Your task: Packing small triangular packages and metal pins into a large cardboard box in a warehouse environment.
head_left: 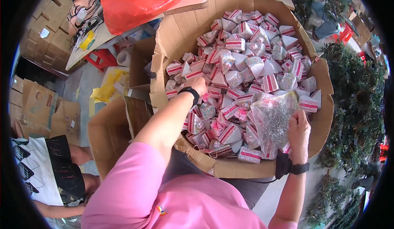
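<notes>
A big cardboard box [230, 169] stands before me, heaped with small wedge-shaped cake-slice ornaments [235, 44] in white and pink-red stripes, some with glittery faces. My left hand [198, 85] is in the left part of the heap, fingers curled down among the ornaments; what they grip is hidden. At the right side of the box, my right hand [299, 129] pinches the edge of a clear plastic bag [276, 120]. Many thin silver metal pieces, like wire hooks or pins, fill the bag, which rests on the ornaments.
Brown open cartons [108, 132] stand left of the box. A table with a red plastic sheet [143, 1] is beyond it. Dark green artificial foliage [349, 106] lines the right side. One person sits at the lower left, another at the far left table [88, 50].
</notes>
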Demonstrator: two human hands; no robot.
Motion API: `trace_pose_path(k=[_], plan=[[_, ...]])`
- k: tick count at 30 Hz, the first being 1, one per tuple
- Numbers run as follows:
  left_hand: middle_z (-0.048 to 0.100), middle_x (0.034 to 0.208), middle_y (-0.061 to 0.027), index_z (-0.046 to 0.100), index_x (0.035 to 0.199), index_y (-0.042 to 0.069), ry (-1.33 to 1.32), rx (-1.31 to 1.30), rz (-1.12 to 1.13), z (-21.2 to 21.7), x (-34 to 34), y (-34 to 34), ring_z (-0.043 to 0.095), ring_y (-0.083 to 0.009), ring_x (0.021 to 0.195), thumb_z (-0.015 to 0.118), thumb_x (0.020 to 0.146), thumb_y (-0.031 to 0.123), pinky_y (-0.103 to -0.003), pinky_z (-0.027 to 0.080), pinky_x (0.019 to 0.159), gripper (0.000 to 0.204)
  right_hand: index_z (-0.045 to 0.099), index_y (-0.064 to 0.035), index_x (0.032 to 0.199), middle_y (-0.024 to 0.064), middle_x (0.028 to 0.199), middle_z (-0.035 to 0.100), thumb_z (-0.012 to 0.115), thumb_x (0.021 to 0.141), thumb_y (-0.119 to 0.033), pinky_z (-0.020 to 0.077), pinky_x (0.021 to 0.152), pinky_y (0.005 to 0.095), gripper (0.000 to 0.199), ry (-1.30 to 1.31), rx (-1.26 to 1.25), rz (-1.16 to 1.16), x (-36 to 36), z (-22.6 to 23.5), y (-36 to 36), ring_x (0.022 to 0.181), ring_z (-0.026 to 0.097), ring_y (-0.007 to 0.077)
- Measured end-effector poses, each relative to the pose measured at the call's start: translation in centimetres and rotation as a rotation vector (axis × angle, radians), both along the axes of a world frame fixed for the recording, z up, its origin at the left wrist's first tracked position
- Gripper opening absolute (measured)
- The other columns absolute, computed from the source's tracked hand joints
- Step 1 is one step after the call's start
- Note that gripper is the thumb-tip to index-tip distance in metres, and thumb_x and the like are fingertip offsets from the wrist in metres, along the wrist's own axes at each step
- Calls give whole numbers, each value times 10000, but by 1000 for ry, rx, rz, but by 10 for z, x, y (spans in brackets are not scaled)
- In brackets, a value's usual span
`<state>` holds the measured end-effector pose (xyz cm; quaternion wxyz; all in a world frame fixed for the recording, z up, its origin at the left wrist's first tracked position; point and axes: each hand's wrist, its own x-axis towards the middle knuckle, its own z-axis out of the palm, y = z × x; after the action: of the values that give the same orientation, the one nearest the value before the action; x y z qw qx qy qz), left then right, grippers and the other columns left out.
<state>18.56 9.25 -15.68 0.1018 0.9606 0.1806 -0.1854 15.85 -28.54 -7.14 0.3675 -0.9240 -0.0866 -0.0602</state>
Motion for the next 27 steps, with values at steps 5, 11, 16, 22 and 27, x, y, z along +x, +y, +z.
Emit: trace_pose_path(k=[5, 11, 16, 22, 27], plan=[[631, 1061, -248, 670, 990, 20, 6, -54, 198, -93, -8, 34, 609, -382, 1020, 670, 717, 198, -440, 495, 867, 326, 471, -7, 808, 112, 679, 473, 521, 823, -50, 418, 607, 342, 67, 101, 133, -104, -7, 4, -8, 613, 468, 228], [638, 964, -266, 684, 886, 3, -113, -26, 94, -84, -13, 28, 622, -381, 968, 678, 745, 235, -453, 500, 825, 271, 468, -24, 764, 20, 678, 468, 528, 816, -40, 362, 558, 246, 81, 187, 334, -162, -12, 4, -17, 609, 427, 87], [652, 692, -179, 640, 720, -22, -142, -337, 206, -54, -4, 43, 653, -245, 639, 634, 743, 181, -350, 509, 554, 204, 479, -42, 782, -1, 673, 478, 536, 828, -35, 358, 524, 214, 73, 216, 575, -183, -13, 4, -13, 576, 435, 66], [611, 688, -26, 592, 724, 46, -211, -981, 361, 54, -32, 5, 574, -96, 581, 621, 771, 79, -227, 452, 497, 64, 511, -48, 806, -5, 675, 516, 534, 836, -2, 387, 507, 199, 59, 268, 871, -90, -38, 29, 18, 565, 477, 60], [641, 774, -67, 555, 748, 55, -177, -1279, 296, 90, -78, -24, 615, -124, 676, 571, 828, 74, -252, 504, 588, 84, 524, -43, 829, 18, 681, 558, 550, 848, 18, 434, 548, 223, 68, 427, 1053, 96, -63, 35, 49, 597, 530, 83]])
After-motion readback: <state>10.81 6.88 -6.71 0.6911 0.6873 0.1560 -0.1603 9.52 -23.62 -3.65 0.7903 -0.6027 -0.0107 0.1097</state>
